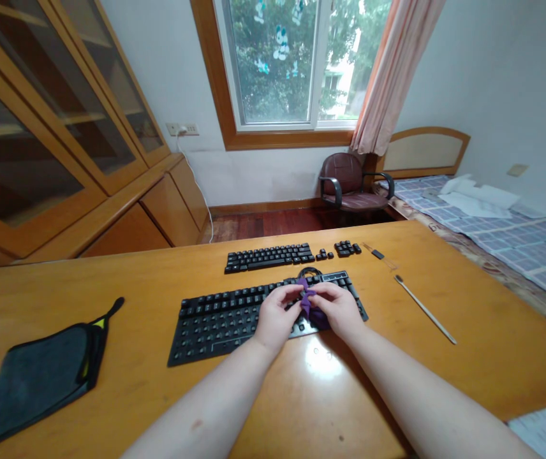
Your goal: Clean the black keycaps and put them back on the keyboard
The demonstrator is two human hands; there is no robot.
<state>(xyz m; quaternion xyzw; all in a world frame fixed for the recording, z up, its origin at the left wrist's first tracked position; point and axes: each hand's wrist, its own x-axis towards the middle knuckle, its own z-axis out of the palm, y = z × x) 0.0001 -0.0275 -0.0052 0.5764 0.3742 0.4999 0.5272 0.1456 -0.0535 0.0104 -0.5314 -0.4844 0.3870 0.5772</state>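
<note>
Between my two hands a small purple cloth is pinched by the fingertips, bunched up over the keyboard. My left hand is closed on its left side, and my right hand grips it from the right. Whether something small sits inside the folds, I cannot tell. Beneath the hands lies a black keyboard, with its top rows capped and many lower keys bare. A coiled black cable rests behind it. Loose black keycaps stand in keyboard order farther back, with a number-pad group to the right.
Right of the keyboard lie a wire keycap puller and a thin pale stick with a dark tip. A folded dark grey cloth lies at the left. Beyond the wooden desk stands a maroon chair.
</note>
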